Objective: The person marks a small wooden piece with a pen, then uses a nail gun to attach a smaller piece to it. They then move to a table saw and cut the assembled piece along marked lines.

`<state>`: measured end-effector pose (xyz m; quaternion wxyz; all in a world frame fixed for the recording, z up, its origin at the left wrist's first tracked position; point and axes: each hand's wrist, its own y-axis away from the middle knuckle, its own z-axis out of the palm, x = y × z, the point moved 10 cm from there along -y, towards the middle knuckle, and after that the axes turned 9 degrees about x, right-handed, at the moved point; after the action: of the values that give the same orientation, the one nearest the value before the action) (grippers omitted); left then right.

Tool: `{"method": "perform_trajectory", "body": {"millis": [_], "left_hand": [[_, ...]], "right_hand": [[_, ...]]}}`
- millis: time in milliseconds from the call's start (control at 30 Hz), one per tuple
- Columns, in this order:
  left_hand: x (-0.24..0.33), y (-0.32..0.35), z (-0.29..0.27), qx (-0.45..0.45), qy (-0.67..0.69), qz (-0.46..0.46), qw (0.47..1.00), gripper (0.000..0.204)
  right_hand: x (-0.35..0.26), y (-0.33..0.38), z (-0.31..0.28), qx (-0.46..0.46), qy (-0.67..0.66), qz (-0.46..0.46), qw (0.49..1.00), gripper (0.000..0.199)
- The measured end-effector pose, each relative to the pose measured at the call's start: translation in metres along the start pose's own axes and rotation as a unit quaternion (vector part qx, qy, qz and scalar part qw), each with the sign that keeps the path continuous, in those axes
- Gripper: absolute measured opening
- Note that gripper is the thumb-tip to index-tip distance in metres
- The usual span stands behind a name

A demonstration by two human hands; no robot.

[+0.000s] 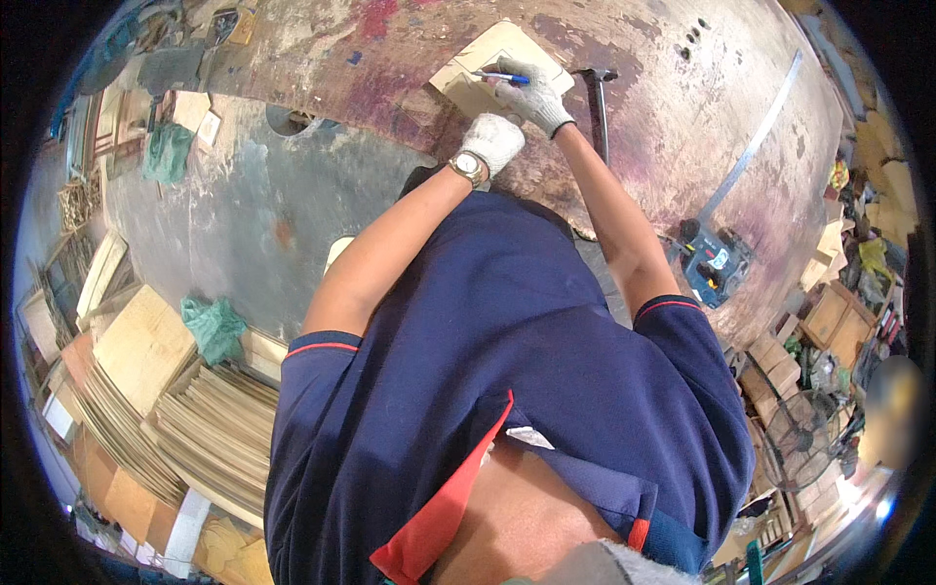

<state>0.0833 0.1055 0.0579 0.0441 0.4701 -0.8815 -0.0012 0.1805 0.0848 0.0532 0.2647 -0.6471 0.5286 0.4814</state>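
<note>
Right hand (534, 96) holds pen (504, 77) on board (507, 47); left hand (493, 139) beside.

A pale, flat plywood piece (492, 60) lay on the stained workbench, corners squared. A blue pen (505, 77) rested across it, held nearly level, tip pointing left.

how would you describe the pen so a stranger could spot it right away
Start at the big stained worktable across the top of the view. Near its front edge lies a pale wooden board, where the gloved right hand holds the pen: slim, blue, unlike anything nearby.
</note>
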Motion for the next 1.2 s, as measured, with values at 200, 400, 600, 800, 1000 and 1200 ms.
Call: {"method": "perform_trajectory", "body": {"millis": [200, 400, 600, 800, 1000, 1200], "left_hand": [[-0.006, 0.001, 0.007, -0.002, 0.028, -0.035, 0.999, 0.021], [-0.013, 0.002, 0.011, 0.022, 0.051, -0.073, 0.996, 0.021], [-0.014, 0.001, 0.02, 0.008, 0.057, -0.069, 0.996, 0.021], [-0.017, 0.001, 0.021, 0.0, 0.07, -0.091, 0.993, 0.021], [-0.013, 0.003, 0.007, -0.002, 0.063, -0.08, 0.995, 0.02], [-0.01, 0.002, 0.005, -0.019, 0.045, -0.051, 0.997, 0.023]], "right_hand": [[0.001, -0.012, 0.015, 0.034, 0.014, -0.017, 0.999, 0.044], [-0.005, -0.014, 0.014, 0.054, 0.023, -0.058, 0.997, 0.03], [-0.002, -0.018, 0.018, 0.044, 0.021, -0.054, 0.997, 0.028], [0.001, -0.008, 0.014, -0.006, 0.045, -0.016, 0.999, 0.028], [0.001, 0.018, -0.002, -0.097, 0.061, 0.049, 0.992, 0.027], [-0.012, 0.026, -0.019, -0.117, 0.135, -0.025, 0.984, 0.029]]}}
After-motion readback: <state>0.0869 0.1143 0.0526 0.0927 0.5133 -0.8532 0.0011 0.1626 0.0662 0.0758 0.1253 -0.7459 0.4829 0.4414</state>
